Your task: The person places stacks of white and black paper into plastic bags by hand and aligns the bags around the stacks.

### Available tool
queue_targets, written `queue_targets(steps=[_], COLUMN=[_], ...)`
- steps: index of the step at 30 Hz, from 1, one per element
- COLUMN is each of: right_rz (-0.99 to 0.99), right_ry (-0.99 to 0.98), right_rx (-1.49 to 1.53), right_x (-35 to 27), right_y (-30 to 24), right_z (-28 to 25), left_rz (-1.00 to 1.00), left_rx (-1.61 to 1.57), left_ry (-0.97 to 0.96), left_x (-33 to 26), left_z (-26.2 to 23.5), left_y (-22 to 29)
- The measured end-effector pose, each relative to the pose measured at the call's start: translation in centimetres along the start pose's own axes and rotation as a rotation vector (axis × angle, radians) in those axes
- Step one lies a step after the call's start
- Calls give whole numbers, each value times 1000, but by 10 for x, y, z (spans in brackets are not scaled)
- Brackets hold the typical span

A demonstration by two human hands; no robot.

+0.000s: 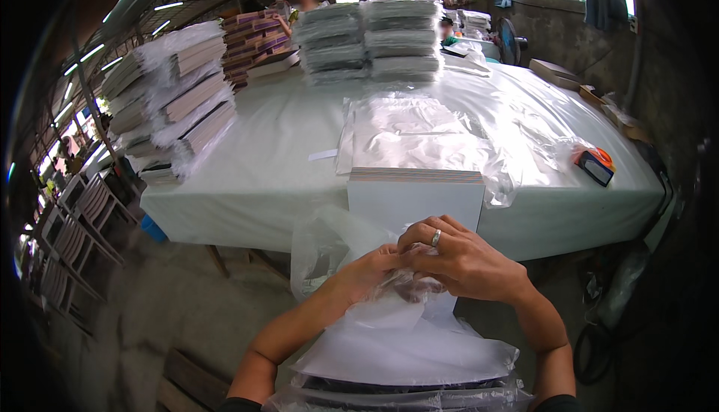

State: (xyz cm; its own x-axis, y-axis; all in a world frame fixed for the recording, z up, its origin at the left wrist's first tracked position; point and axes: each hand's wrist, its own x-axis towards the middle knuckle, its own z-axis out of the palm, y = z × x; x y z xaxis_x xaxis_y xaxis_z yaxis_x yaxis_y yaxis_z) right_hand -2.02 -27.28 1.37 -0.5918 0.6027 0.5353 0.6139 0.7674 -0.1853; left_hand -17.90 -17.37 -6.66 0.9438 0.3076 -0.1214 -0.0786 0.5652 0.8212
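Note:
My left hand (367, 271) and my right hand (458, 258) meet just below the table's near edge, both pinching a clear plastic bag (329, 243) that billows out to the left. A ring shows on my right hand. Behind my fingers a stack of white books (416, 195) stands with its spine edge up, leaning at the table's front. Below my hands lies a pile of white books in plastic (404, 363).
A white-covered table (277, 150) carries a heap of clear bags (412, 131), wrapped book stacks at the left (176, 97) and back (371, 37), and an orange tape dispenser (597, 163). Chairs (75, 225) stand at the far left. People sit beyond the table.

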Motion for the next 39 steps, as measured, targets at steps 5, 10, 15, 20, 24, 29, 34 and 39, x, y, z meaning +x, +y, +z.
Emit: queue_targets(steps=[5,10,15,20,24,29,34,39], right_rz=[-1,241,437,487,479,428,89,335], right_ry=[139,433,513,202,309,-154,-311,429], right_rx=[211,485,560,395,408,746,719,2148], right_x=[-10,-31,-43,-23,-2,-38,-49,-62], right_y=[10,-1,2,4,1,31,35,55], right_z=[6,-22,-29,23,25,10,38,34], left_rz=[64,-11,123,738,-87,210,554,667], left_rx=[-56,278,1046,1108,1471,814,370,230], left_ry=[-25,160,304,266,144,155,227,252], left_x=[-3,-7,-13,-25,-10,-63,-57,-59], left_z=[-8,-15,-75,9,37,19,-43,-46], left_y=[0,-12,-12,35,13,14,-10,-18])
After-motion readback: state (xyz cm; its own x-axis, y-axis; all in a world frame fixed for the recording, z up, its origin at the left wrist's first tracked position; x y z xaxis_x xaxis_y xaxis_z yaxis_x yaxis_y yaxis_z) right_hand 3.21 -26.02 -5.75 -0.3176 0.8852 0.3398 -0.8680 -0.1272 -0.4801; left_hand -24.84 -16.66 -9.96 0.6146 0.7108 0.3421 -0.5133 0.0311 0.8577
